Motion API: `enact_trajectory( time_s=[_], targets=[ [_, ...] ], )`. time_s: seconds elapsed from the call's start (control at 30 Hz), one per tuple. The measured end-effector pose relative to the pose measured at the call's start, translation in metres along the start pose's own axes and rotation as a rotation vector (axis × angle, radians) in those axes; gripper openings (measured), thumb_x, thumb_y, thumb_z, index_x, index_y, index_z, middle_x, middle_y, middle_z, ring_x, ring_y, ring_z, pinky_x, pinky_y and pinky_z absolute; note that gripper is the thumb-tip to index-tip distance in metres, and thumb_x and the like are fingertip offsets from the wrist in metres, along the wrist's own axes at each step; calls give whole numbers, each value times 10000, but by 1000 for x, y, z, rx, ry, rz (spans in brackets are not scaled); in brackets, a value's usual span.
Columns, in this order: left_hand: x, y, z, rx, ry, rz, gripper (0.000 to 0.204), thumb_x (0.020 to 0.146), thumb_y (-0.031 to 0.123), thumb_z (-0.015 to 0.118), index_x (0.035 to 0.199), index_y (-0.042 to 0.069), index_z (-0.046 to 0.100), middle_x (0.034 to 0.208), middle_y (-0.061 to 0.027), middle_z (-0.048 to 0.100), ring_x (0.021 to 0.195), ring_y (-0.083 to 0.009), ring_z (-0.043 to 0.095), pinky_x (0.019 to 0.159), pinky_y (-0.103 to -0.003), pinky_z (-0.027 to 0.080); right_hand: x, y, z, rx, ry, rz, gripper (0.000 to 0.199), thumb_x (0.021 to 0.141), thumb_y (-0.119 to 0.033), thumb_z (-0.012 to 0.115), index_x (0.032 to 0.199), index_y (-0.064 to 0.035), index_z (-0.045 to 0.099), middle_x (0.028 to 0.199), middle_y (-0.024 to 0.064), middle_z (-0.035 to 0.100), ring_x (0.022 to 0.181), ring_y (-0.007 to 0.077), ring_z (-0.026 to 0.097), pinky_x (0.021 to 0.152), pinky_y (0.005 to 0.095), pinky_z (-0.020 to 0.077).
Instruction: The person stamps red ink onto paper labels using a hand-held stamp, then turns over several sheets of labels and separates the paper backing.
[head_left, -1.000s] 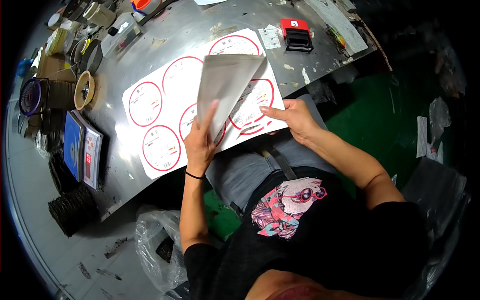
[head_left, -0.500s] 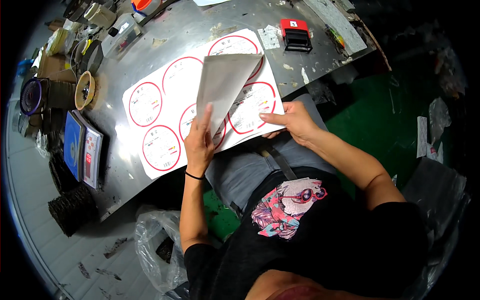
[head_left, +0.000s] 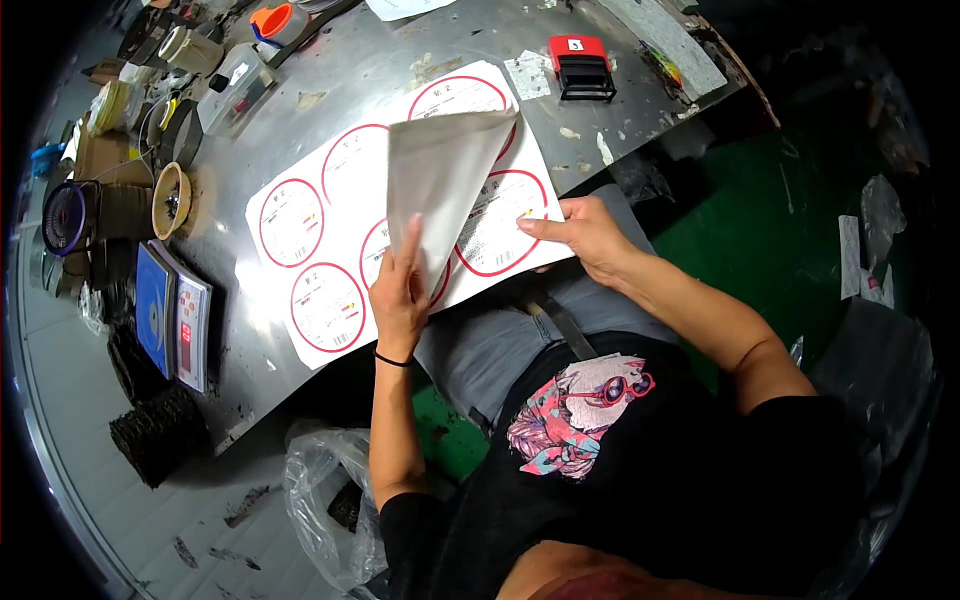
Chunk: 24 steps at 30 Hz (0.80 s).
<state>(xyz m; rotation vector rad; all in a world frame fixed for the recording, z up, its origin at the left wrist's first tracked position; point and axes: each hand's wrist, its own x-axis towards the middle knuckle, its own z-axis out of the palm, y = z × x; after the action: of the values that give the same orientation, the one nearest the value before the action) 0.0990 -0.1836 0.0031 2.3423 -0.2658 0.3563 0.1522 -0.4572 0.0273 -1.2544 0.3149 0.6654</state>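
A white sheet of round labels with red rings [head_left: 292,345] lies over the metal table and juts past its near edge. My right hand [head_left: 592,240] grips its right edge, thumb on top and fingers beneath. From the sheet's middle rises a greyish-white folded flap [head_left: 435,165], plain on the side I see, narrowing toward its lower end. My left hand [head_left: 400,300] is closed on that lower end, with the index finger stretched up along it. The flap hides part of the labels behind it. Whether it belongs to the label sheet I cannot tell.
A red and black stamp [head_left: 582,68] stands at the far right of the metal table [head_left: 330,95]. On the left are a digital scale [head_left: 190,330], a yellow bowl [head_left: 172,200] and a clear plastic box [head_left: 238,90]. Below hangs a clear plastic bag [head_left: 325,500].
The flap has tipped slightly left and spread a little wider. Both hands keep their grips, and the whole view has shifted slightly.
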Motion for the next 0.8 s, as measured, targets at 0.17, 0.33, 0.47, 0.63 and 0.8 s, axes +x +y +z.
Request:
enact_trajectory(
  time_s=[0.17,0.33,0.47,0.63,0.8],
  targets=[
    [7,22,-7,-33,-116,-33,682,833,263,853,1468,221,608,930,-96,701,713,-216,628,712,-331,538,7,-1,9,-6,24,-58,324,877,-200,853,978,83,730,882,150,759,641,175,716,520,287,600],
    [7,12,-7,-46,-89,20,748,796,331,890,1472,196,600,1061,-142,755,843,-219,730,768,-329,564,8,-1,19,-2,36,-135,372,880,-261,854,947,81,722,844,137,749,601,167,699,499,273,594],
    [4,4,-7,-3,-126,-16,658,869,171,836,1479,186,591,1047,-136,762,887,-228,752,786,-331,573,7,-4,16,31,60,-31,473,922,-387,805,923,78,718,844,128,752,602,164,703,491,268,584],
    [1,12,5,-175,155,-111,569,959,-31,626,1469,221,608,1083,-121,755,902,-242,739,763,-323,570,0,10,-8,-64,46,-74,348,914,-261,818,920,78,738,882,153,766,646,167,725,516,288,581],
    [2,13,-9,14,-182,-42,404,942,85,675,1333,181,710,927,-85,694,730,-212,653,671,-322,514,3,3,6,-44,34,-7,299,891,-170,834,1026,79,740,915,145,767,749,162,736,589,291,600]
  ],
)
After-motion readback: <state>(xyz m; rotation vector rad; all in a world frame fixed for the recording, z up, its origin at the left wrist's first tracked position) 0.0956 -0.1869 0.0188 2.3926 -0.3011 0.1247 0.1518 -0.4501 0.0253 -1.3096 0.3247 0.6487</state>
